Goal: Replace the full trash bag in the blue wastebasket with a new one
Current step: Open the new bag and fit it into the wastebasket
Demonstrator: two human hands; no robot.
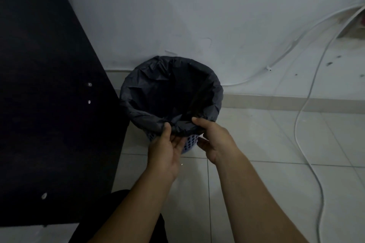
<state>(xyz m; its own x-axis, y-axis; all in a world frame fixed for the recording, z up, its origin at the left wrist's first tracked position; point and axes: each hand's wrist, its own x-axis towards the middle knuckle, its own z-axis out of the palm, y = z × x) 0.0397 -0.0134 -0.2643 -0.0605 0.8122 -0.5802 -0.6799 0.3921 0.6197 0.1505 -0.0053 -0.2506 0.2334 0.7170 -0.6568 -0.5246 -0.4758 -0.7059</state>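
Black trash bag (169, 92) lining blue wastebasket (189, 141), right in front of both hands. Left hand (167, 144) and right hand (214, 140) pinching near hem (fullness hidden, too dark). Looks like rim-edge step; next probably working hem round far rim.

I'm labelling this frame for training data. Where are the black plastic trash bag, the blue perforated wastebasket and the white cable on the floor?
black plastic trash bag (138, 92): head view, folded-over left rim.
blue perforated wastebasket (191, 141): head view, bare wall between the hands.
white cable (296, 124): head view, stretch over the tiles.
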